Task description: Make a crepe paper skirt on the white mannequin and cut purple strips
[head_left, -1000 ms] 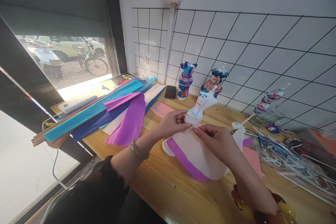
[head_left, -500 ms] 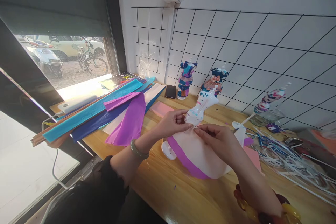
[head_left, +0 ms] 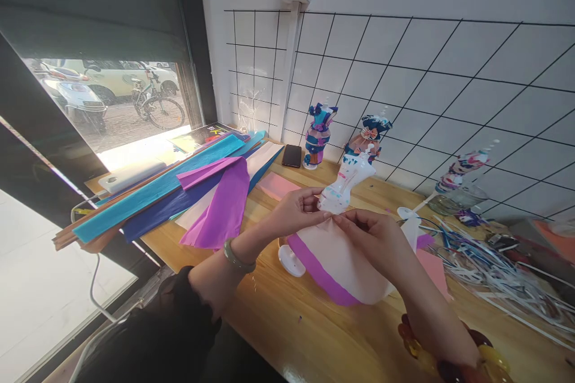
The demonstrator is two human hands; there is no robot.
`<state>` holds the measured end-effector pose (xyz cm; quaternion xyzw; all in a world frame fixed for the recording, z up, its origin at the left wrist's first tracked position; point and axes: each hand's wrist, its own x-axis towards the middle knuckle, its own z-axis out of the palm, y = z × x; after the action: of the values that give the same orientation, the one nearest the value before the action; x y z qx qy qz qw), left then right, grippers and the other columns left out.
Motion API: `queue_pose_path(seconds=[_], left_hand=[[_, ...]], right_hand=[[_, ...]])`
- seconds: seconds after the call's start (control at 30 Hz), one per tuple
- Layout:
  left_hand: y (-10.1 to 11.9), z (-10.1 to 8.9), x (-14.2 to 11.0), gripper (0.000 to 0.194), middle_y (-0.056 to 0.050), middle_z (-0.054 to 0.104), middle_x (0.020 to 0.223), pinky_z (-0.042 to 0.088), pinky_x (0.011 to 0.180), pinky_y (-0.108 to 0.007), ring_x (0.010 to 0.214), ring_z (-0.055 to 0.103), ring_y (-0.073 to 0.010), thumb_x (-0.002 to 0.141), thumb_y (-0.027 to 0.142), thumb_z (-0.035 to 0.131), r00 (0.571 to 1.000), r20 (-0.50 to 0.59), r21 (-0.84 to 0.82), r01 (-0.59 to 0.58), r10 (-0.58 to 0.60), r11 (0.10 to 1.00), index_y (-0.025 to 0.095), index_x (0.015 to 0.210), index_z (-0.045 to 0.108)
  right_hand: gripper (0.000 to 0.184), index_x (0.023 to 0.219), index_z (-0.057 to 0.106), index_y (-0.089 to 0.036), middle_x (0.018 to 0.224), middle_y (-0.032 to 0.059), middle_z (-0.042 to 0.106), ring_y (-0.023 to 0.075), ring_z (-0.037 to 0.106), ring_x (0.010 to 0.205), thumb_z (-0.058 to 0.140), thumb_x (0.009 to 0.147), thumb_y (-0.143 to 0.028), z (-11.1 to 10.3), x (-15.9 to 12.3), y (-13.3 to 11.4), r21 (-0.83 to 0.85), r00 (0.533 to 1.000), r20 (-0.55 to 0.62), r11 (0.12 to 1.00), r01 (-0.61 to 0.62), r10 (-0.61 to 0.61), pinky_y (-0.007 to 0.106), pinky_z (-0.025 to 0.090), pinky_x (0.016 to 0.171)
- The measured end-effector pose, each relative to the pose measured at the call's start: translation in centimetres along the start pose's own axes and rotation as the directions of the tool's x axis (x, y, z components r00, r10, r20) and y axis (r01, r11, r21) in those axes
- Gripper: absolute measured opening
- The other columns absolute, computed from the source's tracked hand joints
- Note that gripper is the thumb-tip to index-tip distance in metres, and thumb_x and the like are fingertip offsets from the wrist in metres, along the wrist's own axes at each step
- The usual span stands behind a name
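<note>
A small white mannequin [head_left: 345,182] with coloured smears leans over the table, its round white base [head_left: 291,260] showing at the lower left. Around its lower part spreads a paper skirt [head_left: 339,257], pale pink over a purple layer. My left hand [head_left: 305,206] pinches the skirt's gathered top edge at the mannequin's waist. From the other side, my right hand [head_left: 366,233] has thumb and forefinger closed on the same edge, close to the left thumb. The mannequin's stem is hidden behind the skirt and the hands.
Strips of coloured crepe paper [head_left: 157,188] lie at the left, with a purple piece [head_left: 220,209] on top. A phone [head_left: 292,156] and dressed mannequins [head_left: 318,134] stand or lie along the wall. Tangled white and blue strips [head_left: 485,275] cover the right side.
The mannequin and its base have shifted very slightly to the right. Both hands keep their pinch at the waist, with the fingertips moved only a little.
</note>
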<state>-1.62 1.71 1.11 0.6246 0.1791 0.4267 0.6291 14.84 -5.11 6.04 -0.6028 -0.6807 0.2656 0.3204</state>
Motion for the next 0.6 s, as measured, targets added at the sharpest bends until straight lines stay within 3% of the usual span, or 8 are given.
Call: queue_pose_path(seconds=[0.6], left_hand=[[-0.18, 0.44, -0.07, 0.056, -0.011, 0.064, 0.102, 0.047, 0.082, -0.028, 0.092, 0.061, -0.0169, 0.072, 0.03, 0.068, 0.999, -0.035, 0.072, -0.026, 0.029, 0.997, 0.014, 0.124, 0.051]], right_hand=[[0.038, 0.071, 0.066, -0.018, 0.063, 0.0016, 0.058, 0.0144, 0.046, 0.058, 0.05, 0.079, -0.051, 0.26, 0.17, 0.22, -0.035, 0.997, -0.026, 0.997, -0.07, 0.069, 0.026, 0.032, 0.05]])
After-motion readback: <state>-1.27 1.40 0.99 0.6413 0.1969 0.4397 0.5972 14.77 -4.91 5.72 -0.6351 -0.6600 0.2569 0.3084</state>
